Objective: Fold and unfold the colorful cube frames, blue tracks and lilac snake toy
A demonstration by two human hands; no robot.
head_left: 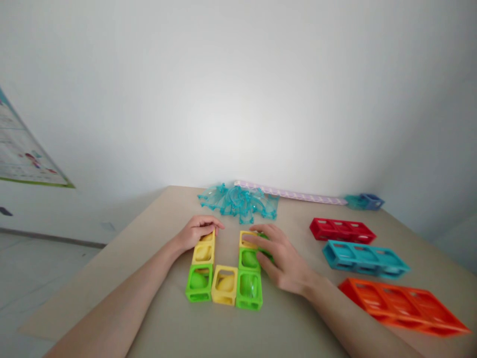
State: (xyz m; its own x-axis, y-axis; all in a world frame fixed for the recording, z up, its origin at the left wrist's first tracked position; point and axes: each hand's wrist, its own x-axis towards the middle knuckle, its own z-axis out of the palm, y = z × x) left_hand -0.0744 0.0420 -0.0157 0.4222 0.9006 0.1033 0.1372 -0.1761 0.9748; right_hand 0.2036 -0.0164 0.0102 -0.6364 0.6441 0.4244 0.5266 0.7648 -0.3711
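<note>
Hollow plastic cubes form a U on the table. Its near row has a green cube (198, 283), a yellow cube (224, 285) and another green cube (249, 290). My left hand (199, 231) curls its fingers around the far yellow cube (207, 237) of the left column, behind a second yellow cube (203, 254). On the right column, a green cube (249, 259) sits before a yellow cube (247, 239). My right hand (282, 256) closes around a green cube (266, 244) beside that column, mostly hidden by the fingers; one fingertip reaches the yellow cube.
To the right lie a red three-cell block row (342, 230), a turquoise one (365, 258) and an orange one (400, 304). Clear blue plastic pieces (240, 201) are heaped at the back, near a lilac patterned strip (294, 194) and a blue cube (371, 201) by the wall.
</note>
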